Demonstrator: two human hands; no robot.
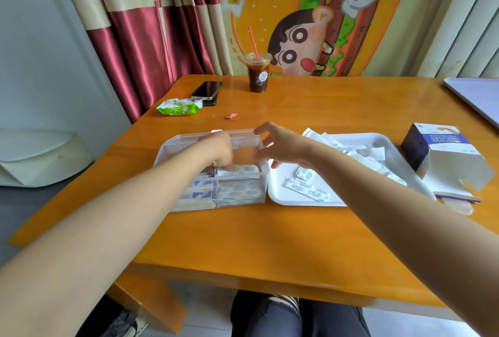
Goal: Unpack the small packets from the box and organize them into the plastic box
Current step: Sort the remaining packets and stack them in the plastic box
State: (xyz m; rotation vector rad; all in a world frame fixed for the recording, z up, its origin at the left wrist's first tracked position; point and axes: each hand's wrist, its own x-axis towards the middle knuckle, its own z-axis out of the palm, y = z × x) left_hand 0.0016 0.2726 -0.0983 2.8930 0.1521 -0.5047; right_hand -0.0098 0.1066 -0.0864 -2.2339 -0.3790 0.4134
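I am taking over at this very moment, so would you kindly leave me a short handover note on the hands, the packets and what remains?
Left hand: inside the plastic box, fingers down on the top packets; whether it pinches one is unclear.
Right hand: open, empty, above the plastic box's right rim.
Done: stacked packets fill the near side of the plastic box; the cardboard box lies open to the right of the white tray.
Left: loose packets on the white tray to go into the plastic box.
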